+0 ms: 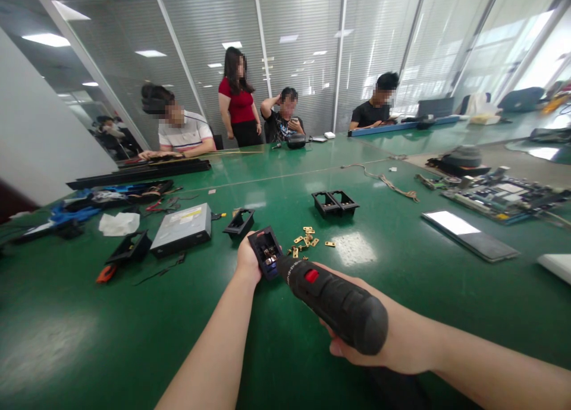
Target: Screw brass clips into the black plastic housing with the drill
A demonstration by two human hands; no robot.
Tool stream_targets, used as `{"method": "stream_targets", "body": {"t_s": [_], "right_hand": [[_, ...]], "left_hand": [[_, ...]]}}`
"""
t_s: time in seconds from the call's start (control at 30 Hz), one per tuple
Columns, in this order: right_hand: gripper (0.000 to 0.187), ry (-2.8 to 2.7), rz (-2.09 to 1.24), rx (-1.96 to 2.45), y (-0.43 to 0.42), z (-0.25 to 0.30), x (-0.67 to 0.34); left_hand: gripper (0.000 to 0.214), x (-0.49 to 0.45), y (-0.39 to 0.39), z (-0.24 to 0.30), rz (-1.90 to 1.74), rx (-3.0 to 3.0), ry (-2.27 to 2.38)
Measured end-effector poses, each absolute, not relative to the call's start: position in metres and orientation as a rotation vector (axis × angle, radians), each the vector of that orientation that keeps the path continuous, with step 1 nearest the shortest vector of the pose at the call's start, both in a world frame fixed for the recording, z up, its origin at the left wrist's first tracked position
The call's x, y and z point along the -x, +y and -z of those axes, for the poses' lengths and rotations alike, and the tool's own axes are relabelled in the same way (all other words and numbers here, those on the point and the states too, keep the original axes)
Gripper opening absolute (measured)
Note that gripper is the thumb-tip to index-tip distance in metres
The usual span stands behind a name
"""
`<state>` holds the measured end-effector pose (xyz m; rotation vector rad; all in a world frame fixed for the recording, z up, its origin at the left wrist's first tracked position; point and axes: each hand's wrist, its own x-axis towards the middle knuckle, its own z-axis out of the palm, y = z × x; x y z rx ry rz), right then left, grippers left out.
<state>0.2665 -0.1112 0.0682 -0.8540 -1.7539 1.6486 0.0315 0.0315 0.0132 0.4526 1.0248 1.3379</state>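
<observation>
My left hand (248,257) grips a small black plastic socket housing (266,252) with brass contacts inside, held just above the green table (285,350). My right hand (357,346) is wrapped round a black electric screwdriver (332,300) with a red switch. Its tip points into the housing. Several small brass clips (307,237) lie scattered on the table just beyond the housing.
More black housings lie at centre (239,222) and further back (335,202). A grey optical drive (182,228), white paper (118,223) and tools lie left. Circuit boards (504,196) and a flat panel (469,235) lie right. Several people sit or stand at the far side.
</observation>
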Motion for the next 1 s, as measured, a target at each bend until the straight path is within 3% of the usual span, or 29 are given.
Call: {"method": "stream_targets", "body": {"t_s": [1.0], "right_hand": [[0.1, -1.801, -1.56, 0.79, -0.1099, -0.0624, -0.267]], "left_hand": [[0.021, -0.0325, 0.0335, -0.0124, -1.351, -0.375, 1.027]]}}
